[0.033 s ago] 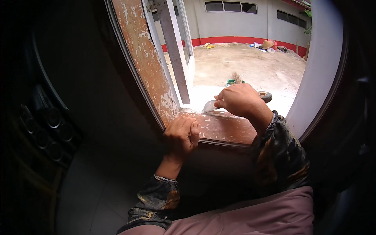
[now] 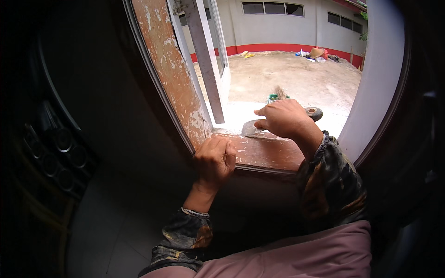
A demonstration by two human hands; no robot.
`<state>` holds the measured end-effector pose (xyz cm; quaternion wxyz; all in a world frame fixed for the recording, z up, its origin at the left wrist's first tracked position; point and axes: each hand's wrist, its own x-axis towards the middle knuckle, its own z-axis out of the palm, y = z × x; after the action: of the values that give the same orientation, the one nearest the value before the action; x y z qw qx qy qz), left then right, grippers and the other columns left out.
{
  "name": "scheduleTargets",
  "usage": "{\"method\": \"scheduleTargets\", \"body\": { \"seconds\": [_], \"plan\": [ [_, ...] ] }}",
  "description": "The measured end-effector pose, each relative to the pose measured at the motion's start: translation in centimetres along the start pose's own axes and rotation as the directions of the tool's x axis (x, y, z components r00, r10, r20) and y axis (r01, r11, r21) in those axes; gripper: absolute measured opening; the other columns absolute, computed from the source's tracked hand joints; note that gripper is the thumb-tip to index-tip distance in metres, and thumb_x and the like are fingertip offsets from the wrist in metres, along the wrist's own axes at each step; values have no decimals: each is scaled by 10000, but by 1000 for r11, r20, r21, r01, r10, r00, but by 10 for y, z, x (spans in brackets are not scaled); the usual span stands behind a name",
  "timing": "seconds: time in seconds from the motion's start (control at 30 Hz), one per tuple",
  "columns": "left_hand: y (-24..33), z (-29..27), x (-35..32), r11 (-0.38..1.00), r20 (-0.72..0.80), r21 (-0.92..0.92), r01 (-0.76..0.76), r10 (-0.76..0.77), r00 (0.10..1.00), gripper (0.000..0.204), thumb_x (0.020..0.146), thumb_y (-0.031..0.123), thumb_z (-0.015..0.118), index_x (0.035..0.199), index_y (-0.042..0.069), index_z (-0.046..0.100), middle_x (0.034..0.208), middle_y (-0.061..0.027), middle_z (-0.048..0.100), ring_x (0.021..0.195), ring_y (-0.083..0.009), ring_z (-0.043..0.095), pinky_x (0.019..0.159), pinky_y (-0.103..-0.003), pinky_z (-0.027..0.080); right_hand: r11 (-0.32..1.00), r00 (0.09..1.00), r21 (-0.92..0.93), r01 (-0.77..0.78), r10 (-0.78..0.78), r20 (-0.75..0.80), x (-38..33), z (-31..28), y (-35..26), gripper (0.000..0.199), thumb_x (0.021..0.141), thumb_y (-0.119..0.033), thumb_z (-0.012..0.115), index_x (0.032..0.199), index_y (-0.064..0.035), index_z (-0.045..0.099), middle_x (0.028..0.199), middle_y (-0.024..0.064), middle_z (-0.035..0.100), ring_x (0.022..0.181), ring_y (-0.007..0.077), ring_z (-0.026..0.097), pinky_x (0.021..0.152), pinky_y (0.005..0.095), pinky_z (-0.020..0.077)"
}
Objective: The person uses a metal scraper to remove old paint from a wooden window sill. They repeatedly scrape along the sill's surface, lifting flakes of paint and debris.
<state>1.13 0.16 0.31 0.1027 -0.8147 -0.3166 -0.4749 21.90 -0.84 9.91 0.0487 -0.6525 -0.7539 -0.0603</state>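
Observation:
My right hand [image 2: 285, 118] is closed around a scraper [image 2: 251, 128], its thumb near the broad metal blade. The blade's edge meets the outer side of the brown wooden window sill [image 2: 264, 152], and the dark rounded handle end sticks out past the hand on the right. Chipped paint and pale patches mark the sill. At its left corner my left hand [image 2: 214, 157] is closed over the inner edge, fingers curled and pressed together. Beside it rises the window frame's left post [image 2: 174, 69], with much of its paint flaked off.
An open window sash [image 2: 206, 55] stands outside on the left. Beyond the sill are a green object with a bristly brush [image 2: 280, 93] and a concrete yard [image 2: 282, 69]. A pile of things [image 2: 320, 53] lies by the far wall. The room's inside is dark.
The scraper blade has shifted very slightly toward me, and the right hand's index finger and thumb have parted a little. My left hand stays in place.

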Motion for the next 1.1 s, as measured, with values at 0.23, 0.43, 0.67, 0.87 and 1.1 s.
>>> {"method": "scheduleTargets", "body": {
  "seconds": [0.23,0.43,0.67,0.87,1.1],
  "plan": [
    [4,2,19,999,96,-44,19,-15,995,215,879,116,516,984,-15,651,990,-198,655,962,-376,640,903,-461,506,998,986,-38,-50,55,156,3,-12,11,347,955,-382,614,1074,-86,750,948,149,744,905,318,700,837,419,531],
    [0,-2,8,997,142,-57,44,-36,989,330,864,123,480,1088,-48,652,1081,-244,661,1052,-410,636,986,-482,482,995,986,99,-24,7,167,5,-10,14,263,923,-220,616,1094,-65,740,1044,175,732,992,324,693,874,407,532],
    [2,-1,7,999,87,-43,-6,10,996,355,845,124,490,1076,-74,671,1080,-250,663,1037,-414,647,955,-468,507,968,994,249,-35,9,107,7,-5,13,289,950,-298,593,1096,-113,760,1029,156,741,988,331,694,876,427,530],
    [0,1,5,997,73,-71,-26,31,997,361,833,122,495,1066,-83,678,1079,-256,664,1032,-416,652,964,-466,509,989,988,23,-146,144,60,4,-5,-2,583,922,-569,609,884,-10,770,880,176,743,851,303,726,772,399,552],
    [1,0,4,998,75,-60,-21,25,997,368,836,119,481,1085,-73,673,1089,-263,663,1056,-419,647,975,-466,503,985,987,-76,-157,158,9,2,0,-15,539,892,-548,652,869,-25,778,818,173,741,777,283,737,702,384,560]
  ]
}}
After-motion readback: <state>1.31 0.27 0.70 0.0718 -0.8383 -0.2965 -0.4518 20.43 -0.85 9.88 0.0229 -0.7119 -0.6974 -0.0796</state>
